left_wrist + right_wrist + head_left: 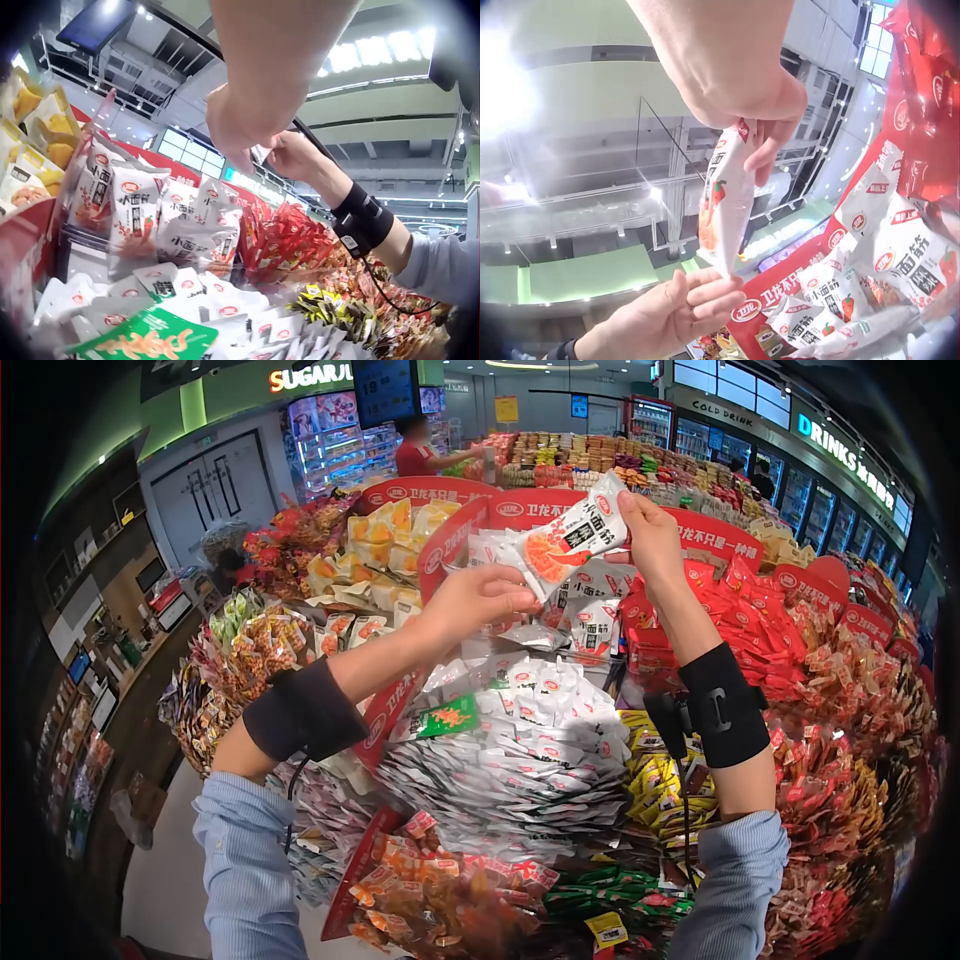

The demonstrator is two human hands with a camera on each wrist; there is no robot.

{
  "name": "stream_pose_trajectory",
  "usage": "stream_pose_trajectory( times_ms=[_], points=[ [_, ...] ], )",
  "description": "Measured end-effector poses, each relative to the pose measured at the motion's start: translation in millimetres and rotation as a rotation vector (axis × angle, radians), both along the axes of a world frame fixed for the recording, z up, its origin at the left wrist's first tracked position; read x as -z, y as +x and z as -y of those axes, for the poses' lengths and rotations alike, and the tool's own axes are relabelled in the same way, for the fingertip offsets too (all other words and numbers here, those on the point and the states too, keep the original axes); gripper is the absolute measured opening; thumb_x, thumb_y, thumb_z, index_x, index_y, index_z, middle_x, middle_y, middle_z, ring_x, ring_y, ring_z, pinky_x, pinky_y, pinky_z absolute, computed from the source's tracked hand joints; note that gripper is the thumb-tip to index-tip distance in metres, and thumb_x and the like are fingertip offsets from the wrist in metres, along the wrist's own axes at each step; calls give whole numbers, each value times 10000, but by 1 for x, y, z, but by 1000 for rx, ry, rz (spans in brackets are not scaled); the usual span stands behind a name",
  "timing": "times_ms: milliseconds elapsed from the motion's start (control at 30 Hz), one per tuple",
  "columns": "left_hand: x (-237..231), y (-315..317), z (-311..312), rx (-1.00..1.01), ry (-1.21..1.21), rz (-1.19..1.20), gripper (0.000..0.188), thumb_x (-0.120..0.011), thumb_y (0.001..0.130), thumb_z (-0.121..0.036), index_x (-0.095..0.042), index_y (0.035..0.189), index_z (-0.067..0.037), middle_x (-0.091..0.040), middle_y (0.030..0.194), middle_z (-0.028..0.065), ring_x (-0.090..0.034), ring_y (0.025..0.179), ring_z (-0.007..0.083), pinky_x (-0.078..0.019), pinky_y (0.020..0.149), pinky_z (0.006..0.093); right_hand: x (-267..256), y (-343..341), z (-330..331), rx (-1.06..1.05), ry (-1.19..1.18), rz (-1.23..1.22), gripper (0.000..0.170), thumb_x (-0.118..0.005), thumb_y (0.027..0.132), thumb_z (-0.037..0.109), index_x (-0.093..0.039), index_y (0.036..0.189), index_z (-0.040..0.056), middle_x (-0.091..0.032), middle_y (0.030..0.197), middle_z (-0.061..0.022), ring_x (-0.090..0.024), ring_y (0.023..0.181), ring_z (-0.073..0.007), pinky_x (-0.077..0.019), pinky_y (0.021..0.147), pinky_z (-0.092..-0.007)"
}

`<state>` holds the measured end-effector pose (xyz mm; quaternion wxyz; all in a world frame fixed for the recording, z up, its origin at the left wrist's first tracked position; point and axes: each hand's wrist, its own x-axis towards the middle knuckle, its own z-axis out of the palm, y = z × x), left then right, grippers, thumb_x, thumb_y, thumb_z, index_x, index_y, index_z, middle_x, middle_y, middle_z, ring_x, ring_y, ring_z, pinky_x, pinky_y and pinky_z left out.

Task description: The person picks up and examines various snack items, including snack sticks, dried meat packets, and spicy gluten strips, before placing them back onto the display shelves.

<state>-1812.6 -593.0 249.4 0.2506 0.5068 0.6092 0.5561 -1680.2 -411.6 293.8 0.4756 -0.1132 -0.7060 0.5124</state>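
Observation:
A white snack bag [572,542] with orange food pictured on it is held up at chest height over the display. My right hand [656,538] pinches its upper right end between thumb and fingers. At the bag's lower end is my left hand [478,600], its fingers loosely extended; in the right wrist view those fingers [714,294] lie right at the bag's bottom tip. Matching white bags [139,206] stand upright in a rack behind. In the left wrist view the left hand hides most of the held bag.
Below lies a big pile of white packets [510,760] with a green packet [440,717] on top. Red packets [745,615] fill the right side, yellow bags [385,535] the back left. Red sign boards [540,508] divide the bins. Farther back is a person in red [415,452].

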Motion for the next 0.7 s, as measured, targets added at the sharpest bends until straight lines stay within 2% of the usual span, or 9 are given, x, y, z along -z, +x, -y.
stream_pose_trajectory(
  times_ms=[33,67,167,200,333,433,533,667,700],
  points=[
    [3,-8,0,5,9,-113,339,-663,784,-159,-555,1043,31,-605,1019,85,-578,909,121,-497,777,258,-2,1,-6,88,44,-30,324,-458,902,272,-584,991,-13,-613,760,-71,-619,623,-122,-515,447,-231],
    [9,-14,1,22,-20,-170,439,-699,741,-179,-525,1085,32,-600,1048,114,-584,928,158,-485,810,298,-1,2,-14,103,89,-60,308,-457,903,263,-585,950,-13,-607,743,-66,-610,608,-116,-519,451,-239],
    [18,-11,6,28,-61,-857,526,-717,706,-191,-495,1141,4,-583,1077,150,-587,949,228,-470,823,322,9,-3,-21,16,98,-48,292,-458,904,241,-576,920,-25,-603,734,-63,-603,596,-116,-520,452,-242],
    [18,-6,6,21,-195,-981,527,-701,702,-161,-486,1167,-34,-572,1054,181,-566,952,313,-455,827,367,13,-7,-22,3,88,-15,273,-456,904,217,-571,921,-30,-603,735,-70,-605,598,-123,-526,463,-247],
    [38,-7,-13,12,-150,-1069,458,-629,719,-84,-494,1155,-44,-577,982,188,-552,924,351,-441,807,410,20,-19,-18,-54,66,23,300,-447,912,245,-540,1059,0,-612,860,-59,-624,699,-117,-546,542,-244],
    [41,-7,-30,92,-201,-1176,402,-593,739,-90,-506,1129,-51,-584,975,175,-556,923,332,-453,775,402,19,-23,-12,-53,37,17,279,-452,909,206,-531,1064,-11,-607,883,-67,-623,727,-128,-548,557,-247],
    [46,-7,-35,80,-224,-1202,338,-559,756,-95,-530,1090,-56,-599,943,157,-573,885,316,-468,727,400,22,-29,-13,-25,81,19,246,-466,897,151,-526,1063,-21,-602,899,-73,-619,744,-136,-551,572,-250],
    [35,-9,-24,-8,-56,-1321,301,-563,739,-72,-557,1040,-61,-611,890,141,-587,838,314,-476,693,391,26,-29,-13,-22,165,115,227,-491,873,100,-528,1062,-22,-602,887,-77,-610,748,-126,-544,580,-248],
    [29,-11,-20,-28,14,-1321,295,-576,719,-66,-564,1013,-57,-610,878,136,-586,839,311,-473,697,392,28,-31,-17,7,258,132,231,-497,870,99,-529,1062,-26,-604,879,-78,-610,748,-125,-539,576,-247]
  ],
)
